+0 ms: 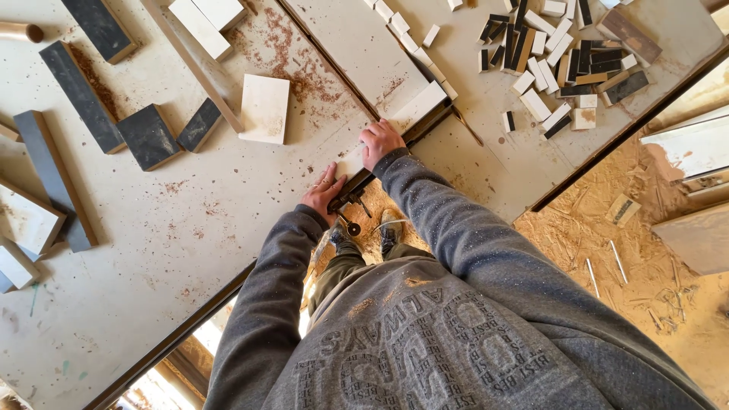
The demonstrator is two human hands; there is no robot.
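My right hand (pixel 380 143) has its fingers curled on the near end of a white board strip (pixel 416 106). The strip lies along a dark metal rail (pixel 433 121) that runs across the pale worktable (pixel 190 250). My left hand (pixel 323 193) lies flat on the tabletop just left of the rail, fingers apart, with a ring on one finger. A small metal clamp with a knob (pixel 351 209) hangs at the table edge right beside it. Both arms are in grey sleeves.
Dark and white board offcuts (pixel 148 135) and a white square panel (pixel 264 108) lie at the left. A pile of small cut blocks (pixel 562 57) sits at the upper right. Reddish sawdust (pixel 296 64) dusts the table. The chip-covered floor (pixel 607 250) and more boards are at the right.
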